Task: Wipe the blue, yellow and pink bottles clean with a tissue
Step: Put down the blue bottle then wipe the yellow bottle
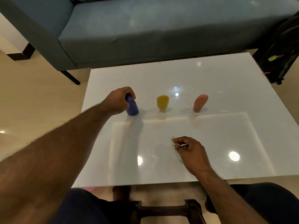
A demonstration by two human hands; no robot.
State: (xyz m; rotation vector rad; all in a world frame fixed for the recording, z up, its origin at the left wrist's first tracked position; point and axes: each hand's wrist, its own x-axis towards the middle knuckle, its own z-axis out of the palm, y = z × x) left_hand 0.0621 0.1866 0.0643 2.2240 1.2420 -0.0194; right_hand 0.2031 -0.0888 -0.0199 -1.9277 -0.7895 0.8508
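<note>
Three small bottles stand in a row on the glossy white table (210, 75). Left hand (119, 101) curled round the upper part of the blue plastic bottle (133, 107), fingers wrapped over its top; bottle base on the table, body tilted slightly, lower half showing below the grip. Just to the right of that grip, apart from it, the yellow squat bottle (162, 101) stands cap-down. Further right again, the pink rounded bottle (200, 103) leans a little, untouched. Right hand (189, 151) nearer the body, well apart from all three bottles, fingertips pinching a crumpled white tissue (173, 143); tissue sticks out at the left of the fingers and trails under the palm, low over the table. Blue-grey fabric sofa (161, 29) behind the table.
</note>
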